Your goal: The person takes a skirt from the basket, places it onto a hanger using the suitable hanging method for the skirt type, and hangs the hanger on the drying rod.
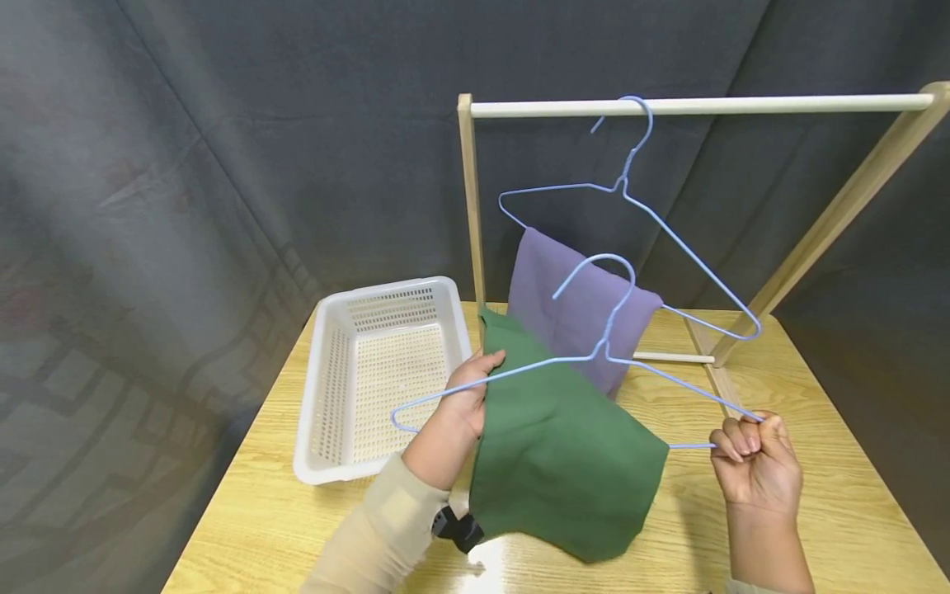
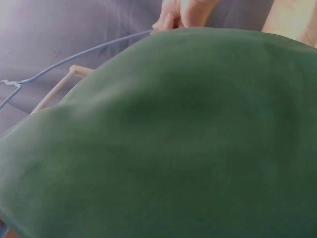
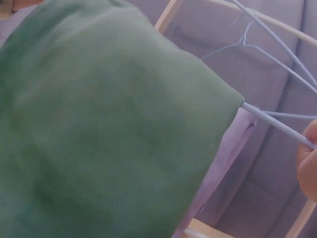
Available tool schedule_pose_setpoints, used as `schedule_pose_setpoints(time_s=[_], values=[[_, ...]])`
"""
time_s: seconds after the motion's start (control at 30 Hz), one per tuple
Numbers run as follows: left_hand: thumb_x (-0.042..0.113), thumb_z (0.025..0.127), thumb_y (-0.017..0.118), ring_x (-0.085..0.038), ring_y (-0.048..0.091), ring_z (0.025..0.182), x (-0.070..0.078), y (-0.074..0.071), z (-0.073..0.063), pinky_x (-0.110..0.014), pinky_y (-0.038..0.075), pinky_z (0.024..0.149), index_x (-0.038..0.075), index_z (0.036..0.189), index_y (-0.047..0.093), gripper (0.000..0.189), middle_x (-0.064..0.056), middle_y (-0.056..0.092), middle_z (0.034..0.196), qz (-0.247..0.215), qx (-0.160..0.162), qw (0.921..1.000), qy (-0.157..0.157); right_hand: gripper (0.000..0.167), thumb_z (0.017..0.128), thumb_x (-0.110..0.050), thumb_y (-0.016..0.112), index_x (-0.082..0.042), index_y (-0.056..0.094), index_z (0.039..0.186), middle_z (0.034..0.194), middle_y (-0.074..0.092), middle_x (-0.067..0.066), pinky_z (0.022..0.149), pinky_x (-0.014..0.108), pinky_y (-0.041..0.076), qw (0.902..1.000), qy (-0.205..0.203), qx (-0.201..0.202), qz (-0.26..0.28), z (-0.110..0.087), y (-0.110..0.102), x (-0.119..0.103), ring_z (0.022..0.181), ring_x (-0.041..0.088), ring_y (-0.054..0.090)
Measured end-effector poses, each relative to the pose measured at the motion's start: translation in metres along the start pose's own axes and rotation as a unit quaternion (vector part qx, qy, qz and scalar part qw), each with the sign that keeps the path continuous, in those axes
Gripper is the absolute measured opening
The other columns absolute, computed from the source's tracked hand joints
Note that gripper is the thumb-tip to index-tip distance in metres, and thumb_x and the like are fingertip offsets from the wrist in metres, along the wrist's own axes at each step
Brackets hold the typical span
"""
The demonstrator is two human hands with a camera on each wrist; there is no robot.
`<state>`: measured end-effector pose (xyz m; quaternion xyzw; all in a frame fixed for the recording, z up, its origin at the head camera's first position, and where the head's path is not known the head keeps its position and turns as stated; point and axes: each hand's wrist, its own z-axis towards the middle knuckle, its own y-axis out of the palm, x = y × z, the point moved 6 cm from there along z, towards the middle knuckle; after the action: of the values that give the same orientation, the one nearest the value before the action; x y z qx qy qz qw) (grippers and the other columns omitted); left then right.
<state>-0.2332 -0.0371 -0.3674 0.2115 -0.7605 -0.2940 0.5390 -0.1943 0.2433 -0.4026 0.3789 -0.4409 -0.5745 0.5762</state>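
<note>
A light blue wire hanger (image 1: pixel 607 351) is held up over the table, its hook pointing upward. My right hand (image 1: pixel 760 466) grips its right end with curled fingers. A green cloth (image 1: pixel 571 462) drapes over the hanger's lower bar and hangs below it. At the cloth's left edge, my left hand (image 1: pixel 467 396) holds it with the thumb in front, the other fingers hidden behind the fabric. In the left wrist view the green cloth (image 2: pixel 173 134) fills most of the picture. The right wrist view shows the bar (image 3: pixel 277 125) coming out of the cloth toward my right hand.
Behind, a wooden rack (image 1: pixel 705 106) carries a second blue hanger (image 1: pixel 686 247) with a folded purple cloth (image 1: pixel 586 297) on it. A white perforated basket (image 1: pixel 308 421) stands at the left on the wooden table (image 1: pixel 245 511). Grey curtains (image 1: pixel 334 148) close off the back.
</note>
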Motion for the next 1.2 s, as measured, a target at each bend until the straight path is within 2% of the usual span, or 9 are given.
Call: schedule_pose_setpoints(time_s=[0.17, 0.3, 0.4, 0.47, 0.7, 0.83, 0.97, 1.07, 1.2], values=[[-0.004, 0.083, 0.030, -0.009, 0.056, 0.060, 0.004, -0.004, 0.000, -0.022, 0.047, 0.056, 0.001, 0.096, 0.039, 0.017, -0.001, 0.055, 0.072, 0.040, -0.025, 0.9989, -0.001, 0.039, 0.090, -0.023, 0.027, 0.010, 0.039, 0.073, 0.054, 0.025, 0.010, 0.046, 0.021, 0.015, 0.9993, -0.020, 0.030, 0.004, 0.000, 0.003, 0.002, 0.045, 0.019, 0.024], [-0.006, 0.080, 0.033, -0.010, 0.056, 0.060, 0.005, -0.009, 0.000, -0.022, 0.048, 0.057, -0.003, 0.101, 0.036, 0.021, -0.003, 0.054, 0.073, 0.102, -0.033, 0.9940, -0.022, 0.040, 0.090, -0.023, 0.028, 0.010, 0.038, 0.071, 0.053, 0.024, 0.009, 0.045, 0.021, 0.014, 0.9989, -0.029, 0.036, 0.005, 0.000, 0.006, 0.004, 0.044, 0.017, 0.021], [-0.003, 0.082, 0.039, -0.011, 0.056, 0.064, 0.005, -0.015, 0.000, -0.025, 0.049, 0.060, -0.006, 0.114, 0.031, 0.033, -0.008, 0.053, 0.085, 0.190, -0.018, 0.9810, -0.036, 0.040, 0.090, -0.023, 0.028, 0.009, 0.038, 0.069, 0.053, 0.024, 0.008, 0.045, 0.021, 0.014, 0.9986, -0.035, 0.040, 0.006, 0.000, 0.007, 0.005, 0.043, 0.016, 0.020], [0.002, 0.083, 0.043, -0.015, 0.056, 0.074, 0.006, -0.017, 0.000, -0.028, 0.048, 0.067, -0.006, 0.122, 0.028, 0.042, -0.013, 0.051, 0.097, 0.267, -0.009, 0.9631, -0.036, 0.039, 0.090, -0.023, 0.029, 0.008, 0.037, 0.068, 0.052, 0.024, 0.008, 0.045, 0.021, 0.014, 0.9981, -0.039, 0.047, 0.007, 0.000, 0.008, 0.006, 0.043, 0.016, 0.020], [0.027, 0.082, 0.049, -0.027, 0.022, 0.124, 0.015, -0.019, -0.005, -0.040, 0.025, 0.097, 0.003, 0.135, 0.023, 0.064, -0.013, 0.024, 0.138, 0.530, 0.000, 0.8482, -0.011, 0.039, 0.089, -0.026, 0.031, 0.003, 0.032, 0.062, 0.051, 0.023, 0.008, 0.044, 0.022, 0.014, 0.9957, -0.056, 0.071, 0.019, 0.001, 0.011, 0.004, 0.041, 0.018, 0.020], [0.031, 0.082, 0.047, -0.022, 0.043, 0.107, 0.016, -0.015, -0.008, -0.035, 0.037, 0.083, 0.015, 0.114, 0.050, 0.036, -0.005, 0.048, 0.117, 0.625, -0.029, 0.7803, 0.011, 0.040, 0.088, -0.029, 0.031, 0.002, 0.032, 0.063, 0.050, 0.024, 0.009, 0.043, 0.022, 0.014, 0.9938, -0.066, 0.086, 0.025, 0.000, 0.013, 0.001, 0.040, 0.019, 0.021], [0.034, 0.085, 0.044, -0.021, 0.048, 0.098, 0.017, -0.010, -0.011, -0.035, 0.040, 0.077, 0.018, 0.108, 0.054, 0.030, -0.003, 0.054, 0.108, 0.708, -0.052, 0.7038, 0.030, 0.040, 0.087, -0.029, 0.033, 0.002, 0.032, 0.063, 0.049, 0.024, 0.009, 0.043, 0.022, 0.014, 0.9927, -0.074, 0.090, 0.032, 0.000, 0.013, -0.002, 0.040, 0.020, 0.022], [0.038, 0.087, 0.041, -0.022, 0.042, 0.111, 0.018, -0.009, -0.016, -0.036, 0.036, 0.087, 0.015, 0.124, 0.047, 0.044, -0.004, 0.048, 0.121, 0.763, -0.054, 0.6426, 0.035, 0.039, 0.087, -0.028, 0.035, 0.001, 0.032, 0.061, 0.048, 0.023, 0.009, 0.043, 0.023, 0.014, 0.9916, -0.082, 0.095, 0.031, -0.001, 0.014, -0.005, 0.040, 0.020, 0.022], [0.039, 0.087, 0.041, -0.019, 0.049, 0.103, 0.019, -0.005, -0.024, -0.035, 0.039, 0.084, 0.011, 0.121, 0.049, 0.044, -0.004, 0.056, 0.111, 0.798, -0.069, 0.5939, 0.073, 0.039, 0.087, -0.026, 0.037, -0.001, 0.030, 0.058, 0.047, 0.023, 0.009, 0.042, 0.023, 0.013, 0.9889, -0.093, 0.111, 0.034, -0.002, 0.014, -0.010, 0.039, 0.020, 0.021]])
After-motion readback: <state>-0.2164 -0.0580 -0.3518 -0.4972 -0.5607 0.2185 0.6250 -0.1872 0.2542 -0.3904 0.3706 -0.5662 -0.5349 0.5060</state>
